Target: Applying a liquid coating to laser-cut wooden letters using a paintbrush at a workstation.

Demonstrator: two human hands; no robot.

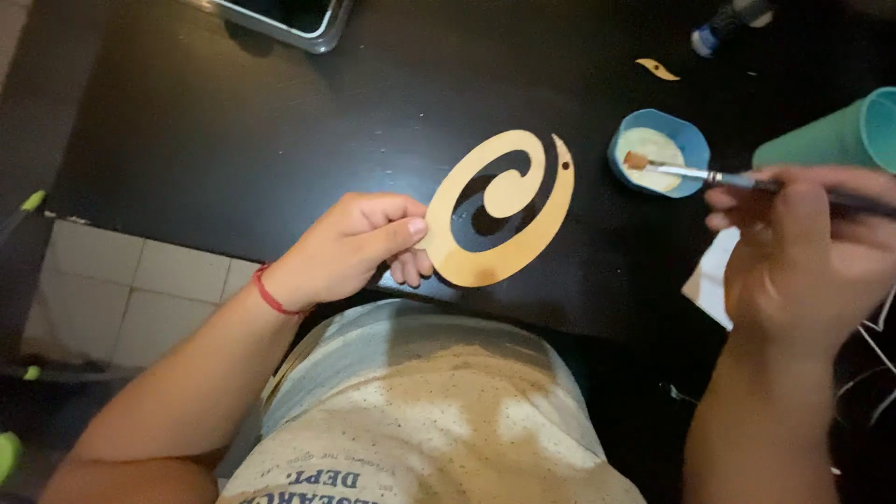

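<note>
My left hand [350,247] pinches the lower left edge of a flat wooden spiral cutout [504,210], holding it above the black table [233,131]. The cutout is oval, pale tan, with a small hole near its top right. My right hand [803,247] grips a thin paintbrush [695,172] whose brown tip rests in a small blue bowl [693,142] of cream-coloured paint. The bowl stands just right of the cutout. A red string bracelet circles my left wrist.
A teal cup [840,135] lies on its side at the right edge. A small wooden offcut [657,68] and a paint bottle [723,26] sit at the back right. A metal-framed tray [289,21] is at the back. White paper [711,280] lies under my right hand. Tiled floor shows at left.
</note>
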